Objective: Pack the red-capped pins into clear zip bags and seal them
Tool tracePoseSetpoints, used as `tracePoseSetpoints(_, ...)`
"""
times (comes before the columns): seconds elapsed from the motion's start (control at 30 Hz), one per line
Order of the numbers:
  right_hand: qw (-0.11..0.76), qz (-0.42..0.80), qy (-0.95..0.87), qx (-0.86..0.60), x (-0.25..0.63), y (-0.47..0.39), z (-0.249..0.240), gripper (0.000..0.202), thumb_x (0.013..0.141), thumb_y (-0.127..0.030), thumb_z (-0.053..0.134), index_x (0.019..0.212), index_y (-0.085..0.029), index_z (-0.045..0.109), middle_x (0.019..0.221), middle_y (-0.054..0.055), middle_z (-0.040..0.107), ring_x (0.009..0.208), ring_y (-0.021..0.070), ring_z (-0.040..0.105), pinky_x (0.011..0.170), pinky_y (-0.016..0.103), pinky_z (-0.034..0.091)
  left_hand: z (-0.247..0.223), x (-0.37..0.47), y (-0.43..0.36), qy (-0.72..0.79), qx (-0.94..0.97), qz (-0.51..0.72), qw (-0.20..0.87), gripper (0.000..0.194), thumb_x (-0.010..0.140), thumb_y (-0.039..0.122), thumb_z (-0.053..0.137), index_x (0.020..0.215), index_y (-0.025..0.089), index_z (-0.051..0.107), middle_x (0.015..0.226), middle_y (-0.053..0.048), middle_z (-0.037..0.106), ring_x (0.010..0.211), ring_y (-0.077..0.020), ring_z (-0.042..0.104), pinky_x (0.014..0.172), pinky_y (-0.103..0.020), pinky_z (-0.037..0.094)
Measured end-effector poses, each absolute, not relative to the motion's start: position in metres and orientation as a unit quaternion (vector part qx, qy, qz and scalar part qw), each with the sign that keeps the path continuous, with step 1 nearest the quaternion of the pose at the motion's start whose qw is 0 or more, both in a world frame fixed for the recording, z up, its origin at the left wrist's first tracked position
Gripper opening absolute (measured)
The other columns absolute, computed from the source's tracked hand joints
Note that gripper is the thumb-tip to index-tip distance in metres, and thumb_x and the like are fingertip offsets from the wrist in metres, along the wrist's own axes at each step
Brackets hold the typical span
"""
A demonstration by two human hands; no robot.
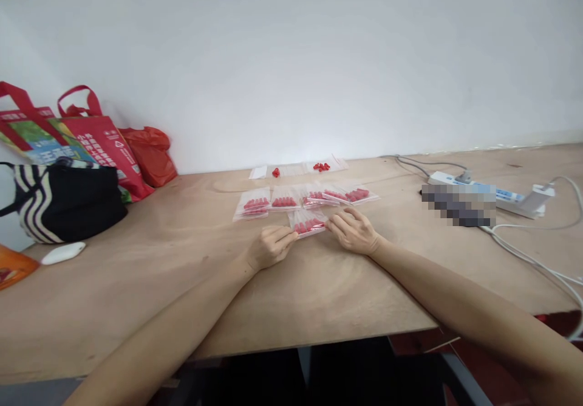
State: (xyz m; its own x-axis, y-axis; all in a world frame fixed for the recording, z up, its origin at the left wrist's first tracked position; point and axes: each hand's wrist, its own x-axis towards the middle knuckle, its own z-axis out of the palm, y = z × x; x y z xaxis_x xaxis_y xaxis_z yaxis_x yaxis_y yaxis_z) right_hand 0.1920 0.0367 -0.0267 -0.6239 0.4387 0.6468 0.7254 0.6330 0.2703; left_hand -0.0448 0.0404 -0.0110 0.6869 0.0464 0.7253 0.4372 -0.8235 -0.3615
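Between my two hands is a small clear zip bag [308,223] holding several red, capsule-like pieces in a row. My left hand [272,247] pinches its near left corner with closed fingers. On the other side, my right hand [353,231] grips the bag's right edge between thumb and fingers. Just beyond lies a row of similar filled zip bags [285,198], some overlapping, each with red pieces inside. Farther back, near the wall, loose-looking small red pieces [321,167] and a smaller red cluster [276,172] lie on or in flat clear bags [294,171].
A white power strip [485,192] with plugs and cables [523,260] lies at the right, beside a blurred-out dark object [455,206]. Red shopping bags [102,144], a black striped bag [77,202] and a white oval object [64,253] are at the left. The wooden table [319,296] meets a white wall.
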Motion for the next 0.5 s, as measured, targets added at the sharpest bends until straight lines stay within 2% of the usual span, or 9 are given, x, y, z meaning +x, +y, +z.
tracePoseSetpoints(0.27, 0.271, -0.39, -0.824, -0.309, 0.191, 0.037, -0.024, 0.031, 0.088, -0.022, 0.033, 0.064, -0.019, 0.052, 0.06, 0.001, 0.05, 0.059, 0.011, 0.04, 0.073, 0.027, 0.03, -0.008, -0.039, 0.04, -0.148, -0.877, -0.377, 0.258, 0.007, 0.079, 0.015, 0.052, 0.074, 0.016, 0.056, 0.068, -0.001, 0.062, 0.061, -0.0115, 0.057, 0.058, -0.024, 0.048)
tracePoseSetpoints(0.4, 0.29, -0.411, -0.824, -0.259, 0.182, 0.036, -0.023, 0.029, 0.087, -0.025, 0.037, 0.064, -0.018, 0.051, 0.059, 0.0, 0.048, 0.058, 0.0113, 0.039, 0.069, 0.027, 0.029, -0.009, -0.028, 0.043, -0.118, -0.885, -0.374, 0.251, 0.005, 0.08, 0.014, 0.052, 0.081, 0.016, 0.057, 0.075, -0.001, 0.064, 0.069, -0.0128, 0.058, 0.064, -0.026, 0.048)
tracePoseSetpoints(0.5, 0.291, -0.411, -0.828, -0.248, 0.179, 0.036, -0.022, 0.03, 0.087, -0.03, 0.038, 0.062, -0.017, 0.051, 0.058, 0.0, 0.048, 0.057, 0.011, 0.039, 0.065, 0.027, 0.028, -0.011, -0.026, 0.045, -0.098, -0.889, -0.369, 0.252, 0.005, 0.081, 0.012, 0.052, 0.08, 0.015, 0.056, 0.073, -0.001, 0.064, 0.068, -0.0126, 0.057, 0.063, -0.026, 0.048)
